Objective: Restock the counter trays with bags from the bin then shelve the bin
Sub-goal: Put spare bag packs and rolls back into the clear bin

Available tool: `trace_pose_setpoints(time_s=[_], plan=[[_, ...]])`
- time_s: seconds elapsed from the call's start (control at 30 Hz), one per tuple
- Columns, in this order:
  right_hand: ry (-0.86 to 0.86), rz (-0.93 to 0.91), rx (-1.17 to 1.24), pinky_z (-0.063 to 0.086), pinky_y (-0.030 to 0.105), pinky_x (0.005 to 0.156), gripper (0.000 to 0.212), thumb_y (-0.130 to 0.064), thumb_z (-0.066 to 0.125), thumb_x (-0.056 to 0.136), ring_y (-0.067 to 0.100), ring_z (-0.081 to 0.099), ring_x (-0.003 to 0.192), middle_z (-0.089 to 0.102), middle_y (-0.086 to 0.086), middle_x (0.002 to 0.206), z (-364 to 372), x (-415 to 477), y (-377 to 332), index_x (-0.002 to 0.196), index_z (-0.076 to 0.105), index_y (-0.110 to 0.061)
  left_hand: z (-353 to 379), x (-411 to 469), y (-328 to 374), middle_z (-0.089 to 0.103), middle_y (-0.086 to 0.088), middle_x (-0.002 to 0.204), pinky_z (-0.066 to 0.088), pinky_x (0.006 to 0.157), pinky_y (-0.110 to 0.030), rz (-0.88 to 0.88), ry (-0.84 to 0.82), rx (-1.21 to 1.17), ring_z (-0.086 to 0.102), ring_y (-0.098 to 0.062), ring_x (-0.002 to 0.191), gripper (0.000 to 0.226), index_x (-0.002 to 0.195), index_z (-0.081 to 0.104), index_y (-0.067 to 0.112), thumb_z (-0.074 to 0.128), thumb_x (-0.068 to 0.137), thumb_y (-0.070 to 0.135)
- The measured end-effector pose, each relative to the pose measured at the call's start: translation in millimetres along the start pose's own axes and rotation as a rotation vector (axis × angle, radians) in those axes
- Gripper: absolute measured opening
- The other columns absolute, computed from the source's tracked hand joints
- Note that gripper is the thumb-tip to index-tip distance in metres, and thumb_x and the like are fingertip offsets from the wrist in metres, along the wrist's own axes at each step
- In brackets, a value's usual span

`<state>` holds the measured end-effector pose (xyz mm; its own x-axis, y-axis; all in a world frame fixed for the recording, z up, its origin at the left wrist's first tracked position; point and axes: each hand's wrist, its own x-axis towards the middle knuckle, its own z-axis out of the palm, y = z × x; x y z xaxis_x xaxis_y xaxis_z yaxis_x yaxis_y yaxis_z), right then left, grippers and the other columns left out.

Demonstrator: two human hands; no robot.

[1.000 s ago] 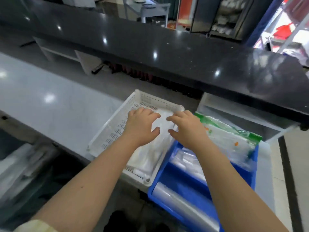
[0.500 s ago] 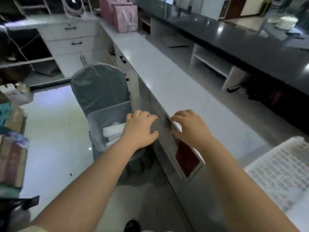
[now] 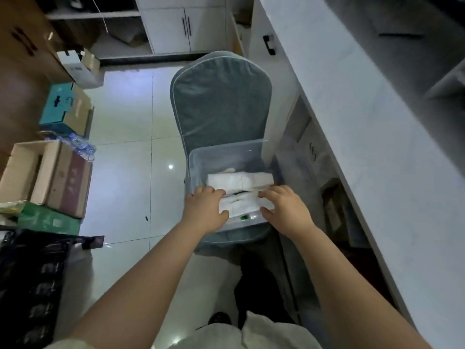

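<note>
The left hand [image 3: 205, 207] and right hand [image 3: 286, 210] curl around opposite ends of the near white bundle of plastic bags [image 3: 240, 204]. It lies in the clear plastic bin [image 3: 226, 153] on the grey-blue padded chair [image 3: 221, 104]. Lifted unevenly, the slick stack could sag and spill, or tug the bin off the seat.

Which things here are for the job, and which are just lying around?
For the job: bin, bags, left hand and right hand gripping bags, counter.
Just lying about: chair under the bin, boxes, crate, cabinet.
</note>
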<state>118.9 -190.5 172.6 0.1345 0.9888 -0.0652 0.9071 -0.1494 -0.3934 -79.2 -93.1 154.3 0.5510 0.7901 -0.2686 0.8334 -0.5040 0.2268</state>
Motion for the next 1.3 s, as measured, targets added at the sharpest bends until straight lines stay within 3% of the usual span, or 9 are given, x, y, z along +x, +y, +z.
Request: trace_pose_setpoints(time_s=[0.17, 0.33, 0.5, 0.67, 0.87, 1.0, 1.13, 1.3], plan=[[-0.165, 0.025, 0.042, 0.042, 0.043, 0.095, 0.036, -0.022, 0.067, 0.082, 0.03, 0.049, 0.114, 0.063, 0.007, 0.118, 54.4, 80.0, 52.7, 0.118, 0.063, -0.016, 49.3, 73.9, -9.2, 0.054, -0.002, 0.129, 0.04, 0.089, -0.04, -0.077, -0.093, -0.061, 0.045, -0.026, 0.117, 0.056, 0.133, 0.048, 0.028, 0.055, 0.081, 0.045], [-0.334, 0.03, 0.041, 0.04, 0.044, 0.096, 0.036, -0.021, 0.062, 0.085, 0.026, 0.048, 0.119, 0.059, 0.003, 0.127, 112.8, 147.0, 101.7, 0.121, 0.06, -0.02, 110.3, 132.9, -6.3, 0.053, -0.007, 0.13, 0.04, 0.091, -0.038, -0.187, -0.297, -0.156, 0.045, -0.029, 0.119, 0.057, 0.137, 0.045, 0.023, 0.057, 0.083, 0.038], [-0.436, 0.06, 0.053, 0.048, 0.043, 0.089, 0.038, -0.018, 0.057, 0.086, 0.023, 0.046, 0.118, 0.058, 0.001, 0.127, 161.9, 203.3, 137.7, 0.123, 0.057, -0.025, 161.5, 178.4, -22.7, 0.052, -0.012, 0.13, 0.041, 0.096, -0.041, -0.229, -0.446, -0.183, 0.046, -0.033, 0.118, 0.06, 0.138, 0.045, 0.02, 0.061, 0.083, 0.037], [-0.448, 0.088, 0.035, 0.041, 0.042, 0.094, 0.041, -0.008, 0.061, 0.082, 0.032, 0.046, 0.116, 0.057, 0.011, 0.127, 212.6, 244.6, 174.5, 0.122, 0.059, -0.016, 211.8, 219.4, -38.4, 0.051, -0.009, 0.132, 0.041, 0.096, -0.04, -0.196, -0.537, -0.157, 0.044, -0.032, 0.12, 0.057, 0.139, 0.043, 0.021, 0.059, 0.085, 0.031], [-0.363, 0.147, 0.03, 0.039, 0.041, 0.097, 0.045, -0.016, 0.066, 0.082, 0.036, 0.047, 0.116, 0.055, 0.013, 0.129, 253.4, 280.2, 196.9, 0.126, 0.056, -0.019, 248.1, 242.2, -55.3, 0.049, -0.01, 0.133, 0.043, 0.096, -0.046, -0.234, -0.555, -0.226, 0.043, -0.03, 0.122, 0.056, 0.138, 0.043, 0.021, 0.06, 0.085, 0.027], [-0.512, 0.173, 0.013, 0.04, 0.042, 0.096, 0.045, -0.025, 0.068, 0.083, 0.034, 0.048, 0.116, 0.053, 0.011, 0.129, 273.6, 303.7, 195.9, 0.125, 0.052, -0.019, 254.1, 243.9, -59.0, 0.05, -0.009, 0.13, 0.044, 0.093, -0.044, -0.245, -0.509, -0.241, 0.044, -0.029, 0.119, 0.053, 0.136, 0.044, 0.021, 0.06, 0.085, 0.026], [-0.568, 0.255, 0.039, 0.043, 0.042, 0.093, 0.047, -0.02, 0.076, 0.077, 0.032, 0.051, 0.11, 0.056, 0.01, 0.123, 277.8, 312.0, 189.6, 0.117, 0.052, -0.018, 254.2, 243.4, -60.3, 0.051, -0.008, 0.129, 0.043, 0.092, -0.042, -0.243, -0.514, -0.244, 0.044, -0.029, 0.118, 0.054, 0.136, 0.045, 0.023, 0.06, 0.084, 0.024], [-0.671, 0.112, -0.069, 0.036, 0.041, 0.097, 0.041, -0.023, 0.068, 0.08, 0.031, 0.045, 0.116, 0.054, 0.01, 0.125, 271.9, 306.1, 185.3, 0.119, 0.058, -0.018, 256.6, 240.2, -51.8, 0.052, -0.005, 0.128, 0.035, 0.093, -0.04, -0.176, -0.545, -0.191, 0.044, -0.027, 0.12, 0.058, 0.136, 0.046, 0.027, 0.063, 0.081, 0.023]])
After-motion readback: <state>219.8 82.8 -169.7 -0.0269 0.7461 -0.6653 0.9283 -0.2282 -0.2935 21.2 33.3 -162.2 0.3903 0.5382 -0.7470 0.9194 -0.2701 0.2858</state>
